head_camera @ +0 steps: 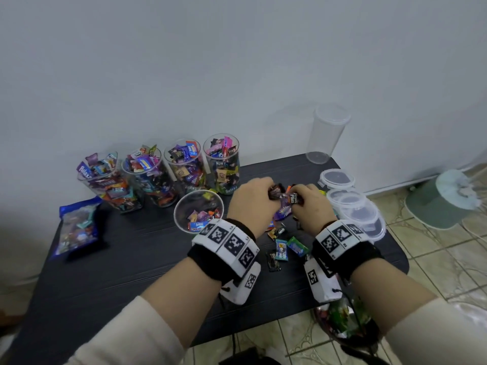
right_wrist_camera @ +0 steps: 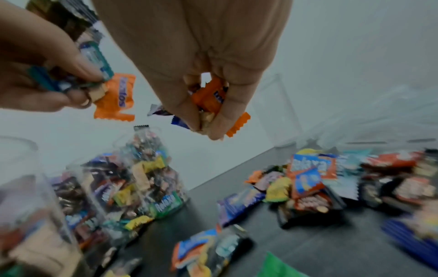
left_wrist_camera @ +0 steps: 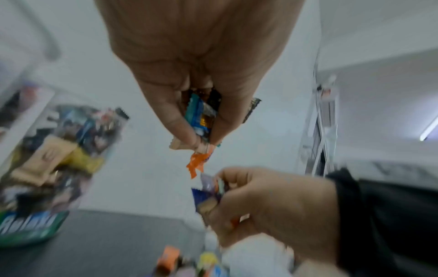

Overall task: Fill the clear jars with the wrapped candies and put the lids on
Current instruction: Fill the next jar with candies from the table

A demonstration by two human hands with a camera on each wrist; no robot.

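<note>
Mid-frame, left hand [head_camera: 250,200] and right hand [head_camera: 311,204] each clutch candies [right_wrist_camera: 208,99] (perhaps several apiece) in curled fingers [left_wrist_camera: 180,120] over the bench [head_camera: 147,262].

The fingers of the left hand [head_camera: 249,200] and right hand [head_camera: 312,206] are hidden behind the knuckles in the head view, so the candies in them show only as dark scraps; the loose pile of candies [head_camera: 283,237] lies partly under both hands; the stack of lids [head_camera: 355,206] is overlapped by the right wrist band [head_camera: 340,238], and the lids cannot be counted; a bag of sweets [head_camera: 342,320] hangs half behind the right forearm; in the left wrist view the filled jar [left_wrist_camera: 45,165] is blurred and cut by the left edge; in the right wrist view the scattered wrappers [right_wrist_camera: 331,183] smear, most of their print unreadable.
</note>
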